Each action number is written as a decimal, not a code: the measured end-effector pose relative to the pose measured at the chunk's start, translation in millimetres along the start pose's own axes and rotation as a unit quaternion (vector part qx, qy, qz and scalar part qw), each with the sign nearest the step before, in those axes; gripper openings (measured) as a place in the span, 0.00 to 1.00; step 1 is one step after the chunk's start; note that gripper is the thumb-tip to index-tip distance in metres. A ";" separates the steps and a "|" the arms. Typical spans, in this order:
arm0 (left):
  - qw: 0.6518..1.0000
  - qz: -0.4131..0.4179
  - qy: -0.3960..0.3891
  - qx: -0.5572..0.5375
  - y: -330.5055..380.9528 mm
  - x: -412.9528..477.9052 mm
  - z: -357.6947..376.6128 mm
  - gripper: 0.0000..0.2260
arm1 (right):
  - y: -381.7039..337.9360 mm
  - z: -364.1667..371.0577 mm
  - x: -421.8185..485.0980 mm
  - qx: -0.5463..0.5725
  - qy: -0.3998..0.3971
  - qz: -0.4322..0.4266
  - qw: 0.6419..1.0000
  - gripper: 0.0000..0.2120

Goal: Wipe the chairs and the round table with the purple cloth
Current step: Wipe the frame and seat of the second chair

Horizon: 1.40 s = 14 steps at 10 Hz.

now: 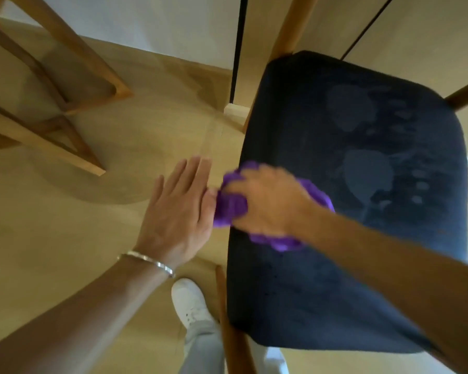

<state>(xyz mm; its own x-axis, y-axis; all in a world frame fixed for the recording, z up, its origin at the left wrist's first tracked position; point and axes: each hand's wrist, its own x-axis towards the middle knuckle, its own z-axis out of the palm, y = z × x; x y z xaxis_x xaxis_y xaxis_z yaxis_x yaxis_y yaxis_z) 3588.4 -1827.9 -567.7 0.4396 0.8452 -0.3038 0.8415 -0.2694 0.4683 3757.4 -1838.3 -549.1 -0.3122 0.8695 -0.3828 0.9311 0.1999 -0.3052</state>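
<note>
A chair with a dark navy fabric seat (362, 211) and wooden legs fills the right half of the view. My right hand (268, 201) presses the bunched purple cloth (231, 209) onto the seat's left edge, with cloth showing on both sides of the hand. Pale damp-looking marks lie on the far part of the seat. My left hand (181, 209) is flat, fingers straight and together, just left of the seat edge, its thumb side touching the cloth. A silver bracelet sits on that wrist.
A second wooden chair frame (54, 103) stands at the upper left on the light wood floor. My white shoe (189, 300) is below, beside the chair's front leg (227, 319). Pale cabinet doors with a dark gap (238, 49) stand behind.
</note>
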 end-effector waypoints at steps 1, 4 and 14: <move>0.999 0.006 0.050 -0.005 0.0 17.0 -6.8 0.31 | 40.5 -27.5 37.5 -0.064 0.107 0.066 0.990 0.19; 0.999 -0.032 0.016 0.029 -7.7 -58.3 44.6 0.31 | -24.7 58.7 -55.4 -0.075 0.092 0.006 0.993 0.17; 0.991 -0.060 0.063 -0.099 -4.5 -115.8 44.9 0.30 | -16.3 20.6 -18.0 -0.009 0.037 -0.007 0.999 0.16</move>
<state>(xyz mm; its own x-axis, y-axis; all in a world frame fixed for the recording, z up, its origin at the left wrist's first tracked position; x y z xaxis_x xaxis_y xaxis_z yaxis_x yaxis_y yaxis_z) 3547.7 -1945.3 -571.8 0.2864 0.9203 -0.2666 0.8021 -0.0781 0.5921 3743.9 -1866.5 -555.1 -0.3111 0.8974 -0.3128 0.9303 0.2203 -0.2933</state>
